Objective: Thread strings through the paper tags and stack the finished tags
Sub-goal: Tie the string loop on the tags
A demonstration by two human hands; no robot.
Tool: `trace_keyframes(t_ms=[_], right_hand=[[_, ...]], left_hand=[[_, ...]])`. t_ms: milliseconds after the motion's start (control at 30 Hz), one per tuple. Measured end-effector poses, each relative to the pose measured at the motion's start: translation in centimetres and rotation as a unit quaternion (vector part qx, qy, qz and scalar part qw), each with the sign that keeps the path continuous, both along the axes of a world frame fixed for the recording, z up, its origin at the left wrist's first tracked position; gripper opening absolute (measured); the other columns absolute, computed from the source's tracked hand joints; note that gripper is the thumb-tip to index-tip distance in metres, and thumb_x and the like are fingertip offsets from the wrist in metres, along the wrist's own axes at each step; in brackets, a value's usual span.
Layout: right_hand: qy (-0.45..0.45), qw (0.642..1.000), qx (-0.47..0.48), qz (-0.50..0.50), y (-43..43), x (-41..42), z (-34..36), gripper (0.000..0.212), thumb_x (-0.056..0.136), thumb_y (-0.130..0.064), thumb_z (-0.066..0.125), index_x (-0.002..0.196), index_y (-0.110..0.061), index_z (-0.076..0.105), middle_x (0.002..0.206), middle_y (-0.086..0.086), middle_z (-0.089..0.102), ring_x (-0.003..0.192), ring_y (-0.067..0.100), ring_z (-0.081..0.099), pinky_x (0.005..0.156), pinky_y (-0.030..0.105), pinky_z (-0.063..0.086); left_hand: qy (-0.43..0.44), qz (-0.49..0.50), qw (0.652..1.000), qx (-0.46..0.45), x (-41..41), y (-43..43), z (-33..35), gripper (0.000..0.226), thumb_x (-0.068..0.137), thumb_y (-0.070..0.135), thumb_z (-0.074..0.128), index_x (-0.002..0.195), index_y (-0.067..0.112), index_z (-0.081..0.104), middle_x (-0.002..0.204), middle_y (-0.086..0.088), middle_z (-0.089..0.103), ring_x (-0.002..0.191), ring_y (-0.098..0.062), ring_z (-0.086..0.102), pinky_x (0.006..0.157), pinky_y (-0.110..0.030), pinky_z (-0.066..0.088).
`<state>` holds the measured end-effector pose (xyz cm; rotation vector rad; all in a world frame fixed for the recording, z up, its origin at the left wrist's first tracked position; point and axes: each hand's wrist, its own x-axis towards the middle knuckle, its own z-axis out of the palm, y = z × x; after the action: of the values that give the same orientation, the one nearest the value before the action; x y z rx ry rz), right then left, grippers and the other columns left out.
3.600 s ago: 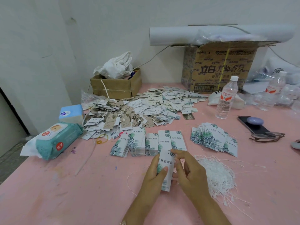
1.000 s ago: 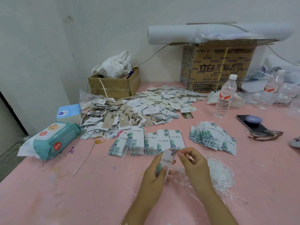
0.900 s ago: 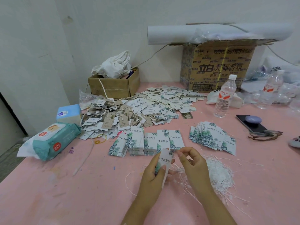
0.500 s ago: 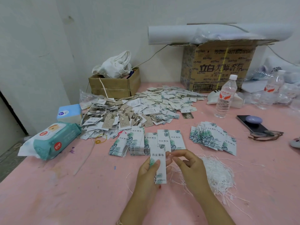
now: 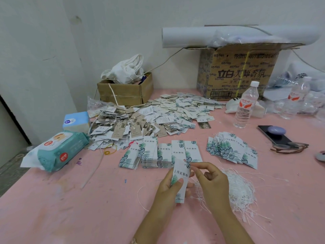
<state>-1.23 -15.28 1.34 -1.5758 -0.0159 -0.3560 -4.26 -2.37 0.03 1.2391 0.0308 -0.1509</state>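
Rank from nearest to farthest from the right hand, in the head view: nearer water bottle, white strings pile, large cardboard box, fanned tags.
1. White strings pile, beside the right hand.
2. Fanned tags, behind the strings.
3. Nearer water bottle, farther back.
4. Large cardboard box, farthest back.
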Motion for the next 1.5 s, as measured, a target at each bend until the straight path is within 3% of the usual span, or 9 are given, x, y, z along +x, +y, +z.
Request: trace_keyframes(t_ms=[167, 267, 400, 533, 633, 1033, 1300, 1400, 1500], right_hand=[[-0.018, 0.998, -0.063, -0.007, 0.1, -0.1, -0.5, 0.019, 0.080, -0.015, 0.075, 0.074, -0.033, 0.071, 0.043, -0.010, 0.041, 0.040, 0.008, 0.029, 0.041, 0.011, 0.026], [-0.037, 0.992, -0.120, -0.006, 0.1, -0.1, -0.6, 0.020, 0.080, -0.020, 0.076, 0.076, -0.037, 0.067, 0.068, -0.017, 0.064, 0.043, 0.008, 0.032, 0.045, 0.015, 0.031], [-0.071, 0.982, -0.170, -0.030, 0.1, -0.1, -0.6, 0.024, 0.078, -0.015, 0.075, 0.073, -0.036, 0.064, 0.082, -0.015, 0.063, 0.046, 0.008, 0.038, 0.048, 0.014, 0.033], [-0.091, 0.980, -0.174, -0.036, -0.1, 0.0, -0.6, 0.027, 0.077, -0.012, 0.075, 0.073, -0.036, 0.064, 0.078, -0.010, 0.057, 0.048, 0.009, 0.039, 0.048, 0.013, 0.031], [-0.102, 0.976, -0.189, -0.036, -0.1, 0.0, -0.7, 0.030, 0.076, -0.008, 0.074, 0.072, -0.035, 0.064, 0.077, -0.010, 0.055, 0.052, 0.009, 0.042, 0.050, 0.012, 0.031], [-0.104, 0.977, -0.185, -0.018, -0.3, 0.1, -0.8, 0.027, 0.077, -0.008, 0.073, 0.073, -0.033, 0.063, 0.076, -0.009, 0.054, 0.049, 0.008, 0.039, 0.049, 0.012, 0.030], [-0.087, 0.985, -0.151, -0.005, 0.0, 0.1, -0.9, 0.034, 0.076, -0.004, 0.072, 0.070, -0.036, 0.062, 0.076, -0.014, 0.056, 0.045, 0.006, 0.037, 0.047, 0.010, 0.028], [-0.091, 0.981, -0.173, -0.016, 0.0, 0.0, -0.8, 0.031, 0.077, -0.008, 0.073, 0.071, -0.036, 0.062, 0.086, -0.016, 0.059, 0.044, 0.007, 0.036, 0.048, 0.010, 0.029], [-0.097, 0.976, -0.189, -0.038, 0.0, -0.1, -0.6, 0.020, 0.079, -0.021, 0.071, 0.075, -0.038, 0.061, 0.104, -0.025, 0.060, 0.042, 0.009, 0.037, 0.047, 0.010, 0.032]], left_hand=[[-0.055, 0.013, 0.997, 0.061, 0.0, -0.4, -0.1, 0.034, 0.102, 0.007, 0.043, 0.124, 0.028, 0.059, 0.101, -0.008, 0.071, 0.078, -0.011, 0.068, 0.062, -0.023, 0.054], [-0.112, 0.032, 0.985, 0.125, 0.1, -0.5, -0.6, 0.035, 0.103, 0.016, 0.045, 0.124, 0.041, 0.058, 0.111, -0.005, 0.070, 0.092, -0.018, 0.068, 0.077, -0.034, 0.056], [-0.181, 0.044, 0.958, 0.219, 0.0, -0.3, -1.1, 0.043, 0.101, 0.031, 0.045, 0.128, 0.065, 0.042, 0.114, 0.018, 0.067, 0.094, -0.017, 0.069, 0.083, -0.035, 0.057], [-0.229, 0.051, 0.927, 0.292, -0.2, -0.1, -1.3, 0.046, 0.103, 0.025, 0.042, 0.130, 0.062, 0.039, 0.109, 0.019, 0.068, 0.091, -0.008, 0.068, 0.080, -0.026, 0.055], [-0.236, 0.061, 0.918, 0.315, -0.2, 0.1, -1.3, 0.047, 0.104, 0.020, 0.041, 0.134, 0.056, 0.043, 0.121, 0.018, 0.064, 0.099, -0.005, 0.067, 0.088, -0.032, 0.054], [-0.245, 0.041, 0.915, 0.319, 0.2, 0.6, -1.5, 0.053, 0.103, 0.013, 0.043, 0.137, 0.054, 0.043, 0.127, 0.023, 0.061, 0.104, -0.004, 0.066, 0.087, -0.016, 0.049], [-0.244, 0.048, 0.919, 0.307, 0.3, 0.5, -1.7, 0.047, 0.103, 0.020, 0.042, 0.135, 0.055, 0.044, 0.114, 0.019, 0.066, 0.098, -0.008, 0.066, 0.088, -0.037, 0.056], [-0.242, 0.053, 0.923, 0.293, 0.3, 0.4, -1.8, 0.047, 0.103, 0.018, 0.043, 0.134, 0.055, 0.046, 0.108, 0.015, 0.068, 0.092, -0.010, 0.067, 0.083, -0.037, 0.057], [-0.232, 0.063, 0.939, 0.248, 0.4, 0.1, -1.7, 0.045, 0.100, 0.024, 0.045, 0.125, 0.061, 0.049, 0.105, 0.013, 0.071, 0.086, -0.013, 0.070, 0.073, -0.024, 0.057]])
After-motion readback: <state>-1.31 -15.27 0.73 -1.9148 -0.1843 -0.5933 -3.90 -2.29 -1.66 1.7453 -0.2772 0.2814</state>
